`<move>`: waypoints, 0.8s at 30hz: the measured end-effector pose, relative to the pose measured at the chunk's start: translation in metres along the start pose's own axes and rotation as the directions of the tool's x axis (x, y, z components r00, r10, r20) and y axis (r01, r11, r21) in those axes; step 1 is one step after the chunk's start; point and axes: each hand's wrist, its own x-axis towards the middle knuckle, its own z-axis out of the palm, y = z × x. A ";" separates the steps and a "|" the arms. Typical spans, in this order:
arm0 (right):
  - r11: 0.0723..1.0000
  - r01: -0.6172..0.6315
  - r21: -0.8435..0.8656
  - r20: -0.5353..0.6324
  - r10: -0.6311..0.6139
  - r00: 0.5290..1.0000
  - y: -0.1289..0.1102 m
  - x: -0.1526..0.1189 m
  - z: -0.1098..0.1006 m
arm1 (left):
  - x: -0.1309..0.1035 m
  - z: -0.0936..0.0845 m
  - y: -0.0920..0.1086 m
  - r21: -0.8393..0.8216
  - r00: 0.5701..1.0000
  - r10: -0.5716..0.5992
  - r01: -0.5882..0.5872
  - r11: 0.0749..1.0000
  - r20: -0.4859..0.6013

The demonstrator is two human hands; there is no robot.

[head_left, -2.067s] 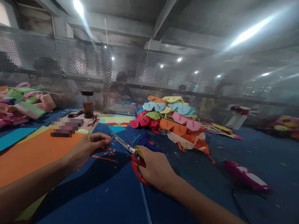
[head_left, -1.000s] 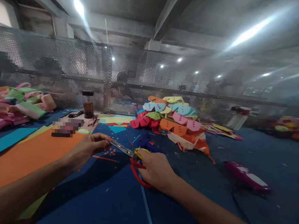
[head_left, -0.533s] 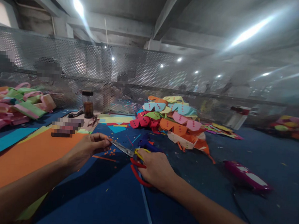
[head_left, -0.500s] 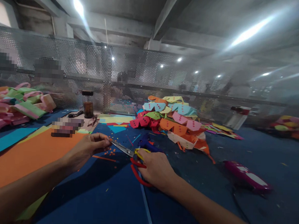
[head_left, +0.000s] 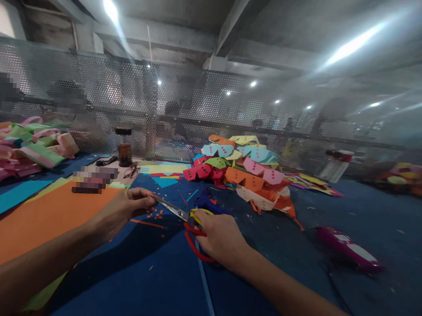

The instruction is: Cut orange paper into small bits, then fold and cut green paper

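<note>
My right hand (head_left: 223,238) grips a pair of scissors (head_left: 173,209) by red and yellow handles, with the blades pointing left. At the blade tips, the fingers of my left hand (head_left: 133,205) are pinched together on a small piece of orange paper, of which only a sliver shows. The blades look nearly closed. Tiny orange paper scraps (head_left: 158,214) lie on the blue table below, beside a thin orange strip (head_left: 146,224). Behind my right hand lies a dark blue tool (head_left: 211,204), perhaps a glue gun, partly hidden.
Folded paper masks (head_left: 246,175) are heaped beyond my hands. Orange sheets (head_left: 57,229) lie at left, near folded paper pieces (head_left: 23,149). A jar (head_left: 125,147) and glasses (head_left: 131,170) stand behind. A purple device (head_left: 349,249) with a cord lies right. A perforated screen (head_left: 122,89) closes the back.
The scissor blades have shifted very slightly near the pivot. Both hands remain in almost the same place.
</note>
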 end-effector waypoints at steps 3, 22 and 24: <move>1.000 -0.013 0.004 0.020 0.013 1.000 -0.001 0.000 -0.001 | 0.000 0.000 0.000 0.000 1.000 0.000 0.000 1.000 -0.006; 0.999 -0.036 0.014 0.055 0.035 0.998 -0.003 0.000 -0.006 | -0.001 0.001 0.003 0.065 1.000 -0.009 0.008 0.998 0.017; 0.999 -0.047 0.005 0.072 0.047 0.996 -0.004 0.000 -0.006 | -0.001 0.001 0.003 0.057 1.000 -0.008 0.007 0.998 0.015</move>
